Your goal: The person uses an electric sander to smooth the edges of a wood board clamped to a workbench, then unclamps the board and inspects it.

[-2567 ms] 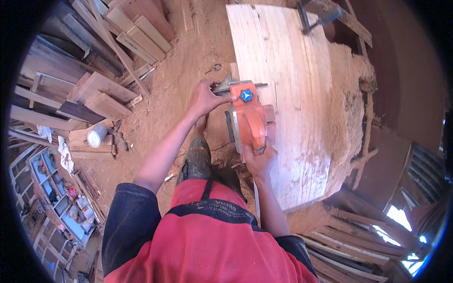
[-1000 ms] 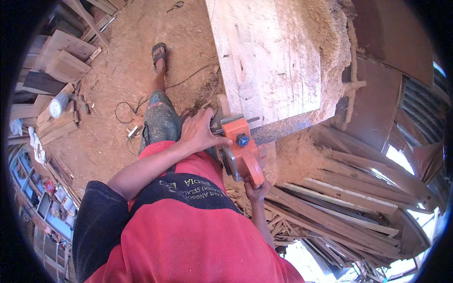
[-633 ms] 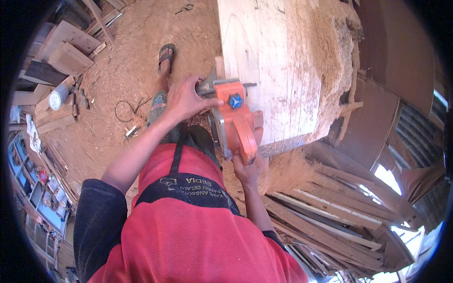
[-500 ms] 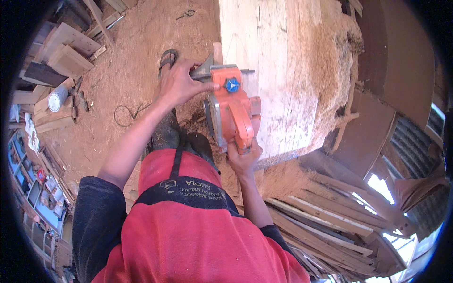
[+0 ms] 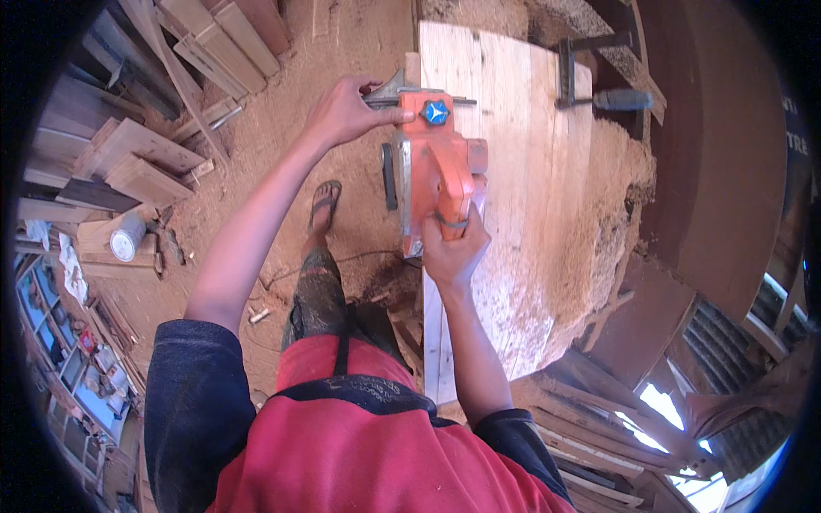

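Observation:
An orange electric hand planer (image 5: 421, 175) with a blue knob (image 5: 434, 112) rests along the left edge of a pale wooden panel (image 5: 506, 90). My right hand (image 5: 455, 250) is wrapped round its rear handle. At its front, my left hand (image 5: 349, 113) grips the grey side fence (image 5: 391, 87), the thumb laid against the orange housing. The left fingertips are partly hidden behind the fence. The planer's underside on the wood cannot be seen.
A clamp (image 5: 566, 73) with a grey handle sits at the panel's far end. Sawdust (image 5: 609, 184) heaps along the panel's right side. Stacked boards (image 5: 141, 154) and a white can (image 5: 126, 239) stand on the left. Long planks (image 5: 590, 449) lie at lower right.
The planer and both hands have moved forward along the panel's edge. My body has stepped forward too, bringing the clamp at the far end into view.

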Demonstrator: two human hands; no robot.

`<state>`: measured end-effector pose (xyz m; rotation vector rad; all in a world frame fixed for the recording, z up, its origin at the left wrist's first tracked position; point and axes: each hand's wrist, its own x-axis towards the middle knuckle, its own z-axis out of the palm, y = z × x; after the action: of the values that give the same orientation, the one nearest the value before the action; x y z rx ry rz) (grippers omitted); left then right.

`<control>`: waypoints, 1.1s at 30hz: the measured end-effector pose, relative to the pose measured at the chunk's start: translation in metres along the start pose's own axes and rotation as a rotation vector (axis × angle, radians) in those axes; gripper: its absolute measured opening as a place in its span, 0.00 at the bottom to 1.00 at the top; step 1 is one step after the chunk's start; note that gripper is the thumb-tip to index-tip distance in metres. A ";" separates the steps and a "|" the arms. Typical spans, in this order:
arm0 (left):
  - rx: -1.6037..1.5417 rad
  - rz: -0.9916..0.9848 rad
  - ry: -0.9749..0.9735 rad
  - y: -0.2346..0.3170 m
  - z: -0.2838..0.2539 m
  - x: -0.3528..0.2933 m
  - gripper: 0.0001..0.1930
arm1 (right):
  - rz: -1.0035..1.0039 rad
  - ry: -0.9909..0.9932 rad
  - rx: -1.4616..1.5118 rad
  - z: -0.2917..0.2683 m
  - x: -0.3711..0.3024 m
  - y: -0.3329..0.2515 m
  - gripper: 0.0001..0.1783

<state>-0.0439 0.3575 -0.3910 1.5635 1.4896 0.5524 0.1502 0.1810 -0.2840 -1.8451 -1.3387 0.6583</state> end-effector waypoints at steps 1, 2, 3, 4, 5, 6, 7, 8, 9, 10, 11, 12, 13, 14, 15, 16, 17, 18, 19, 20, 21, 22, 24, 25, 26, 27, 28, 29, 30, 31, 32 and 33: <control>-0.008 0.032 0.047 0.001 -0.007 0.021 0.52 | -0.003 -0.014 -0.002 0.009 0.022 -0.005 0.09; -0.076 -0.011 -0.007 0.001 -0.015 0.042 0.53 | -0.007 -0.028 -0.004 0.018 0.043 -0.011 0.10; -0.073 -0.014 -0.005 0.001 -0.026 0.061 0.53 | -0.006 -0.032 0.000 0.029 0.064 -0.015 0.10; -0.001 -0.007 0.033 -0.002 -0.037 0.083 0.51 | -0.069 -0.014 -0.006 0.040 0.085 -0.021 0.10; 0.071 -0.001 0.071 -0.005 -0.049 0.104 0.49 | -0.131 0.003 -0.011 0.052 0.105 -0.029 0.10; 0.021 0.044 0.105 -0.014 -0.054 0.128 0.49 | -0.138 0.027 0.035 0.062 0.124 -0.038 0.10; -0.026 0.089 0.141 -0.022 -0.058 0.148 0.50 | -0.145 0.050 0.083 0.073 0.142 -0.045 0.11; -0.087 0.049 0.075 -0.005 -0.065 0.163 0.47 | -0.202 0.094 -0.004 0.079 0.162 -0.037 0.12; -0.149 0.017 0.006 0.020 -0.070 0.179 0.44 | -0.261 0.146 -0.094 0.080 0.184 -0.029 0.14; -0.149 0.020 0.003 0.024 -0.066 0.194 0.44 | -0.278 0.170 -0.127 0.084 0.207 -0.024 0.15; -0.180 0.065 0.073 0.024 -0.060 0.216 0.43 | -0.292 0.192 -0.162 0.085 0.222 -0.024 0.17; -0.207 0.100 0.156 0.014 -0.057 0.239 0.42 | -0.188 0.124 -0.112 0.088 0.225 -0.039 0.18; -0.325 0.169 0.209 -0.024 -0.066 0.263 0.40 | -0.099 0.015 -0.033 0.101 0.219 -0.069 0.19; -0.431 0.242 0.264 -0.065 -0.082 0.269 0.38 | -0.113 -0.040 0.006 0.111 0.204 -0.096 0.19; -0.427 0.219 0.276 -0.082 -0.083 0.256 0.38 | -0.013 -0.134 -0.017 0.108 0.189 -0.111 0.21; -0.503 0.177 0.199 -0.081 -0.083 0.242 0.37 | 0.084 -0.207 -0.050 0.100 0.174 -0.115 0.28; -0.573 0.130 0.130 -0.084 -0.089 0.223 0.36 | 0.081 -0.218 -0.049 0.100 0.155 -0.103 0.28; -0.564 0.137 0.029 -0.048 -0.041 0.199 0.40 | 0.019 -0.093 -0.071 0.074 0.146 -0.055 0.22; -0.591 0.154 -0.039 -0.020 0.001 0.161 0.40 | -0.061 0.009 -0.081 0.046 0.126 -0.019 0.20; -0.503 0.166 0.035 -0.003 0.020 0.114 0.42 | 0.029 -0.021 0.001 0.023 0.092 -0.008 0.18; -0.455 0.179 0.072 0.008 0.030 0.069 0.43 | 0.036 -0.007 -0.004 0.004 0.054 0.007 0.18; -0.399 0.172 0.121 0.007 0.035 0.023 0.44 | -0.002 0.009 -0.003 -0.008 0.013 0.023 0.17; -0.251 0.114 0.012 -0.010 0.062 -0.070 0.44 | -0.042 -0.008 -0.042 -0.040 -0.073 0.045 0.17; -0.174 0.064 -0.030 -0.030 0.076 -0.122 0.44 | -0.047 -0.064 -0.075 -0.058 -0.125 0.045 0.18; -0.105 0.026 -0.089 -0.037 0.093 -0.172 0.44 | 0.010 -0.104 -0.142 -0.083 -0.177 0.051 0.19; -0.035 -0.002 -0.150 -0.034 0.106 -0.219 0.45 | 0.064 -0.134 -0.210 -0.108 -0.227 0.061 0.20; 0.020 -0.036 -0.197 -0.001 0.125 -0.273 0.42 | 0.067 -0.081 -0.197 -0.135 -0.280 0.083 0.19; 0.083 -0.075 -0.229 0.032 0.135 -0.335 0.40 | 0.060 -0.036 -0.175 -0.158 -0.331 0.102 0.18; 0.078 -0.033 -0.202 0.043 0.144 -0.386 0.40 | 0.101 -0.047 -0.156 -0.181 -0.378 0.109 0.18; 0.078 0.002 -0.164 0.045 0.158 -0.435 0.41 | 0.136 -0.066 -0.129 -0.203 -0.425 0.117 0.18; 0.065 -0.074 -0.209 0.051 0.175 -0.476 0.36 | 0.145 -0.116 -0.259 -0.230 -0.476 0.137 0.17; 0.066 -0.088 -0.287 0.053 0.190 -0.514 0.37 | 0.064 -0.053 -0.312 -0.244 -0.509 0.130 0.17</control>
<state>0.0460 -0.1803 -0.3173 1.5459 1.3595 0.2185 0.2462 -0.3891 -0.2571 -2.1376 -1.4894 0.5577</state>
